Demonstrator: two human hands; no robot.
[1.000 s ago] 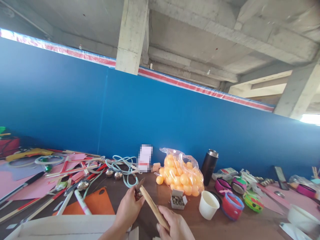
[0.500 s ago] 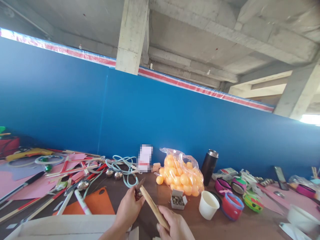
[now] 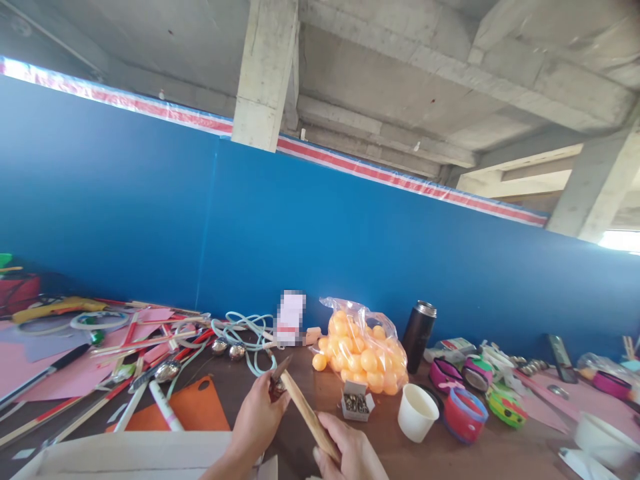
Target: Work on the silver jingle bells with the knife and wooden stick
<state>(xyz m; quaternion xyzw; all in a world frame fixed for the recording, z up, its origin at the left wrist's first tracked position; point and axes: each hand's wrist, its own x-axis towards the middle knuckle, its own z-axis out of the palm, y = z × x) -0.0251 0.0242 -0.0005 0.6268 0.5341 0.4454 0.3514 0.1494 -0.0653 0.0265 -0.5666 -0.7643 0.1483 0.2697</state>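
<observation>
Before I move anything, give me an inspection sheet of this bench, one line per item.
Surface: brown table, with an orange sheet lying left of the hands
Job's things: wooden stick and a dark pointed piece, both in hand
Hands: left hand grips the dark pointed piece; right hand grips the wooden stick
Clutter: bag of orange balls, small open box of metal bits, white cup, black bottle; loose sticks heaped at left
Cables: pale blue cord in loose loops; can't tell if electrical
Surroundings: blue partition behind, concrete pillar beyond; other people: nothing seen
</observation>
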